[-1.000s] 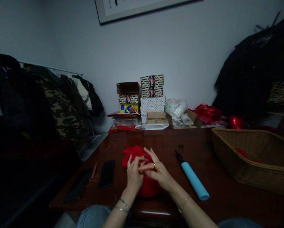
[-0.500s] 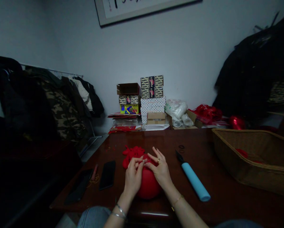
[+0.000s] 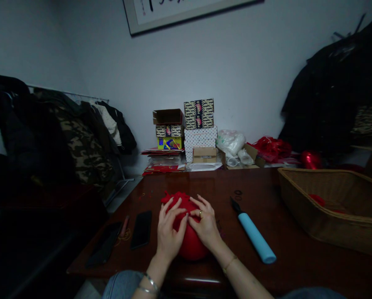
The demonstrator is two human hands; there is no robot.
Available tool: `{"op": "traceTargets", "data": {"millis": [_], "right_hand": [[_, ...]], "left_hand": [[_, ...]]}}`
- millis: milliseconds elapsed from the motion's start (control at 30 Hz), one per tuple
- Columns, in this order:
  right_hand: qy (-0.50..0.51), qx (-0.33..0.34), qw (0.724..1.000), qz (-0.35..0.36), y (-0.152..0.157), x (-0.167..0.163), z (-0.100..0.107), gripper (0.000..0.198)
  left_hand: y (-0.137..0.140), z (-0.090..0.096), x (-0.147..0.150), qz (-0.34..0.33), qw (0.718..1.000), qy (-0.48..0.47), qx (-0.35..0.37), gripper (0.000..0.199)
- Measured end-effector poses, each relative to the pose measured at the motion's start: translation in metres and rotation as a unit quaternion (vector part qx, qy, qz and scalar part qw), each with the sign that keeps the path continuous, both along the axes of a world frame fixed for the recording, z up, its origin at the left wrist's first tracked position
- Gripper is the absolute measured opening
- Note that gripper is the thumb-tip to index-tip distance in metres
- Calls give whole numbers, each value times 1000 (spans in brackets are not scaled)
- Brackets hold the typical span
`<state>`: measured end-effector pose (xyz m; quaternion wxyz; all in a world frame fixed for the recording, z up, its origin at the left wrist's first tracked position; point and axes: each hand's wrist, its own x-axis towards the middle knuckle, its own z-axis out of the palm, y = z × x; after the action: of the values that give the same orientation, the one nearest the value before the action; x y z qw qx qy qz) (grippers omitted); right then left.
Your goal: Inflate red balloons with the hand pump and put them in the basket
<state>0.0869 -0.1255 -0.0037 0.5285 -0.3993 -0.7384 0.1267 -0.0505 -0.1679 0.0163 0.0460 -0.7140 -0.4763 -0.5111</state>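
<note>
An inflated red balloon (image 3: pixel 193 245) rests at the near edge of the table, between my two hands. Its top, under my fingertips, is partly hidden. My left hand (image 3: pixel 170 227) lies on the balloon's left side, fingers curved over it and the thumb near the top. From the right, my right hand (image 3: pixel 206 222) pinches at the top with thumb and forefinger, its other fingers raised; a ring is on one of them. Both thumbs nearly meet there. Just behind the balloon is a heap of limp red balloons (image 3: pixel 176 197).
A light blue hand pump (image 3: pixel 257 238) with a black nozzle lies to the right, near dark loops (image 3: pixel 238 195). Farther right stands a wicker basket (image 3: pixel 310 207). Leftward are a phone (image 3: pixel 141 229), another dark flat device (image 3: pixel 104 244) and rubber bands (image 3: pixel 123 236). Boxes (image 3: pixel 200 139) stack beyond the table.
My left hand has moved slightly left, and its fingers have spread over the balloon. My right hand's fingers have lowered and curled a little. The balloon stays in about the same place.
</note>
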Motion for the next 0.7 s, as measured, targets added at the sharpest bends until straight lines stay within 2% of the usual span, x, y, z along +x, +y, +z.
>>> {"op": "traceTargets", "data": {"millis": [100, 167, 300, 433, 700], "right_hand": [[-6, 11, 1000, -5, 0, -1, -1, 10], [-11, 18, 1000, -10, 0, -2, -1, 10], [-32, 48, 998, -36, -2, -5, -2, 8], [-56, 85, 993, -55, -3, -7, -3, 7], [-80, 132, 986, -66, -5, -8, -2, 12]], "left_hand": [[-6, -1, -4, 42, 988, 129, 73, 22], [-7, -3, -5, 68, 980, 165, 91, 27], [-8, -5, -3, 99, 974, 181, 95, 26], [-10, 1, 3, 119, 973, 178, 91, 20], [-8, 3, 4, 129, 969, 207, 31, 18]]}}
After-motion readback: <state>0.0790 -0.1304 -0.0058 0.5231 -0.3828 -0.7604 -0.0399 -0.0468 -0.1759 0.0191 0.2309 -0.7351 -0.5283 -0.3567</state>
